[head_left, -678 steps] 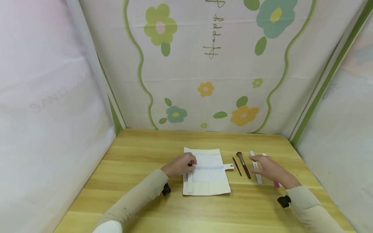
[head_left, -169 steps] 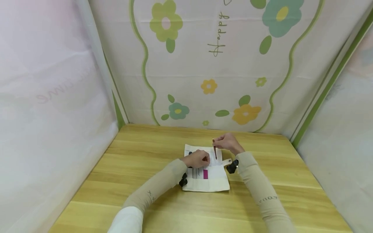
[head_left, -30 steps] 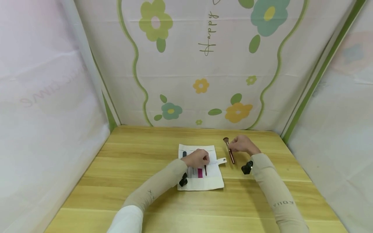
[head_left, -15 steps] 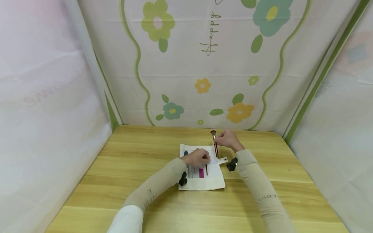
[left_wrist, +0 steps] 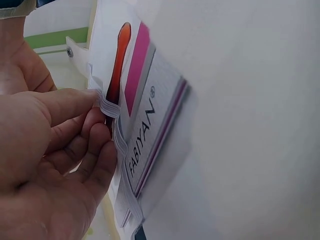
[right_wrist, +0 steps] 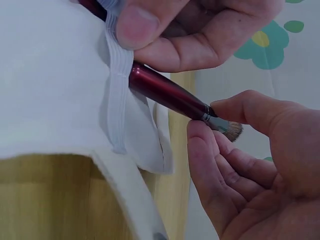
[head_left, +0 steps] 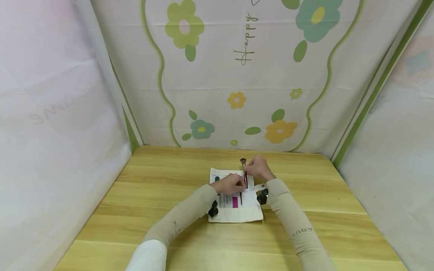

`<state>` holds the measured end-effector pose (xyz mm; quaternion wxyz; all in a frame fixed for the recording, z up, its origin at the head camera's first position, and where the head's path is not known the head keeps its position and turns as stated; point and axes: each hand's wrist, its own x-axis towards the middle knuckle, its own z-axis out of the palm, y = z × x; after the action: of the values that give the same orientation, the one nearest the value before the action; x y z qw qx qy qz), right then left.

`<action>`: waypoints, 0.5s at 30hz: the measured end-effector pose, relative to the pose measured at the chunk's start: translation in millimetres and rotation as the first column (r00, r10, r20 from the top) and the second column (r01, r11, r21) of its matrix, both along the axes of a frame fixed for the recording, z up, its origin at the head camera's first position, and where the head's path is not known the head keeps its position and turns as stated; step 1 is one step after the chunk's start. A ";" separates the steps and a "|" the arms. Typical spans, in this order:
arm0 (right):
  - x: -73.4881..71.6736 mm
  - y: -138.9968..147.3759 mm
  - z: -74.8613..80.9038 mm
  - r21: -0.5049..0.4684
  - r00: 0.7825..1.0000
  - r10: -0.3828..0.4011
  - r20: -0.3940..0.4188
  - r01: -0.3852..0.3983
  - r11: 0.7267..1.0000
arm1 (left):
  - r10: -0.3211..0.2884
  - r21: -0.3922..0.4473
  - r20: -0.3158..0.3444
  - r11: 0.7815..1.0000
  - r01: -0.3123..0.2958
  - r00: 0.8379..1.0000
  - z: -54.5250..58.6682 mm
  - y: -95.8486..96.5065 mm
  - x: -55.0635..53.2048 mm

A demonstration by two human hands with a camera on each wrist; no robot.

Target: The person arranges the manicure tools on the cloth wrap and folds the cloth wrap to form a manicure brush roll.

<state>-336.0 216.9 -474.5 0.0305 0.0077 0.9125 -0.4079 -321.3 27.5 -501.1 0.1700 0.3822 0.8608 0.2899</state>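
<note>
A white fabric roll-up pouch (head_left: 235, 215) lies unrolled on the table. My left hand (head_left: 230, 183) pinches and lifts its elastic band (left_wrist: 119, 137). Under that band are flat nail files (left_wrist: 150, 120), one grey marked FABIYAN and one with a magenta part, and a slim reddish-brown stick (left_wrist: 118, 62). With thumb and fingers, my right hand (head_left: 258, 167) holds a makeup brush (right_wrist: 167, 94) near its ferrule, bristles pointing away from me. The brush's dark red handle end meets the band's edge in the right wrist view; whether it is under the band I cannot tell.
A snap strap (head_left: 259, 187) sticks out from the pouch's right side. The wooden table (head_left: 169, 169) ends at a flowered white cloth wall (head_left: 210, 82). More cloth walls stand left and right. Black cameras sit on both wrists.
My right hand has picked the brush up from the table right of the pouch and brought it left, over the pouch to the band. My left hand has stayed at the band.
</note>
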 end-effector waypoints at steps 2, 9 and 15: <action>2.0 -0.6 -1.7 0.014 1.000 0.002 0.009 -0.002 1.000 | -0.004 -0.005 -0.003 1.000 0.004 1.000 0.2 0.1 0.6; 5.4 -1.8 -5.3 0.035 0.996 -0.008 0.090 0.004 0.999 | -0.017 -0.008 -0.004 1.000 0.016 1.000 1.8 -0.2 2.6; 9.1 -1.8 -8.2 0.066 0.981 -0.001 0.193 -0.012 0.998 | -0.053 0.012 -0.014 0.998 0.054 0.998 2.1 1.3 3.3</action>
<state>-326.9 215.1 -482.7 0.1199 0.0459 0.9183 -0.3744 -318.0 28.9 -499.0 0.1694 0.4081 0.8496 0.2880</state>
